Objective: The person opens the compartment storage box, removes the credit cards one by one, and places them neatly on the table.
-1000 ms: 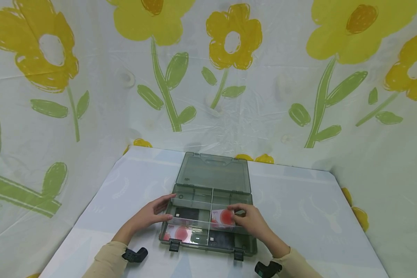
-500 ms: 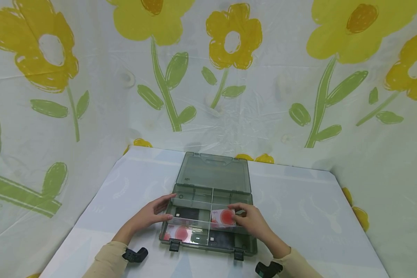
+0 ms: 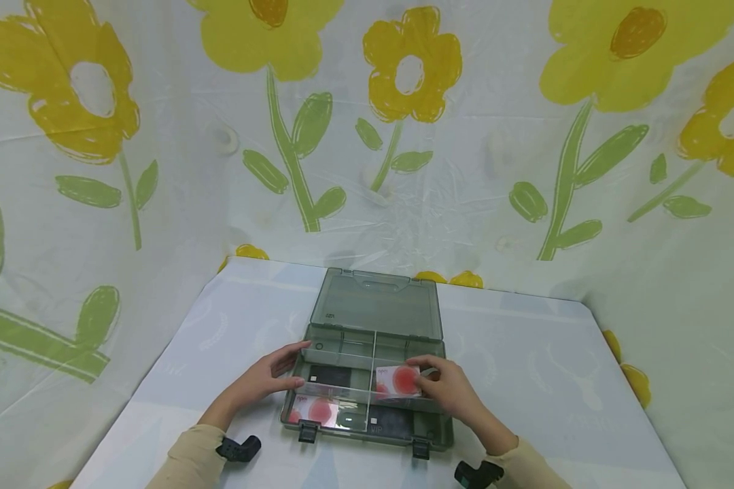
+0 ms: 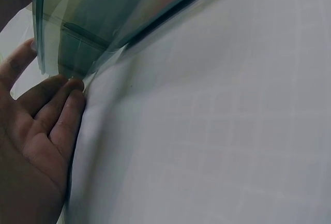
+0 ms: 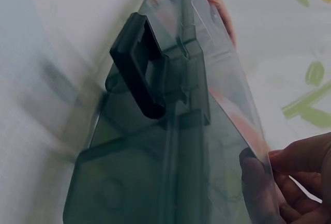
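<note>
A grey translucent compartment box (image 3: 376,309) lies on the table with its lid laid back. My right hand (image 3: 455,390) pinches the right edge of a white card with red circles (image 3: 397,380) at the middle right compartment. In the right wrist view, its thumb and fingers meet near the clear divider. My left hand (image 3: 266,373) rests against the box's left side, thumb and fingers spread apart and touching it. A dark card (image 3: 330,375) lies in the middle left compartment. Another red-and-white card (image 3: 314,410) lies front left, and a dark VIP card (image 3: 391,422) front right.
Two black latches, a left one (image 3: 308,432) and a right one (image 3: 421,448), stick out from the box's front edge. The white table (image 3: 514,380) extends to both sides. A flower-print curtain (image 3: 452,204) hangs behind it. Both wrists wear black devices.
My right hand has shifted slightly right in the last half second, carrying the red-and-white card with it. My left hand and the box have stayed in place.
</note>
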`<state>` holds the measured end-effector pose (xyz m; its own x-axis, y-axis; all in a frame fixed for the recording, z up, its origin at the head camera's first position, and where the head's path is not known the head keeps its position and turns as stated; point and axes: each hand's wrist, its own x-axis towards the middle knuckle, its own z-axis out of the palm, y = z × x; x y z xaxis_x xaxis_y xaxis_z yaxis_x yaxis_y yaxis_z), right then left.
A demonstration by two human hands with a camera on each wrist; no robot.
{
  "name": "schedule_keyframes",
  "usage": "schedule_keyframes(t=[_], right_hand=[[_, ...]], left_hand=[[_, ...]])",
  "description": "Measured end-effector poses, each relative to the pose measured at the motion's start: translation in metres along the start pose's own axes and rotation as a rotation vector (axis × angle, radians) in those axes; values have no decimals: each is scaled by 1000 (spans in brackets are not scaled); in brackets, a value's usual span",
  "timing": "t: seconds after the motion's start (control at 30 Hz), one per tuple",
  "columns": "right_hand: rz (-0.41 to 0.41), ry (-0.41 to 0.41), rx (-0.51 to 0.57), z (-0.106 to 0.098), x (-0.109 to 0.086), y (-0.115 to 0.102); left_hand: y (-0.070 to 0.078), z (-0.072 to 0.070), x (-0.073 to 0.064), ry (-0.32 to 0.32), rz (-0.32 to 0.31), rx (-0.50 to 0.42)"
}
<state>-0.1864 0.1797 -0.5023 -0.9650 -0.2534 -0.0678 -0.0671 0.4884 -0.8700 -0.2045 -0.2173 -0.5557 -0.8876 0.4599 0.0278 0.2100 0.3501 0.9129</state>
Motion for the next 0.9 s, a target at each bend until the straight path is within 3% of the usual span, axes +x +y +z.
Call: schedule_keyframes(t=[0.47, 0.9], right_hand=[[-17, 33, 54, -18, -5, 6], [-11, 75, 11, -36, -9, 13]], left_hand=[[0, 0, -1, 4, 8, -3], [1, 0, -1, 8, 14, -1]])
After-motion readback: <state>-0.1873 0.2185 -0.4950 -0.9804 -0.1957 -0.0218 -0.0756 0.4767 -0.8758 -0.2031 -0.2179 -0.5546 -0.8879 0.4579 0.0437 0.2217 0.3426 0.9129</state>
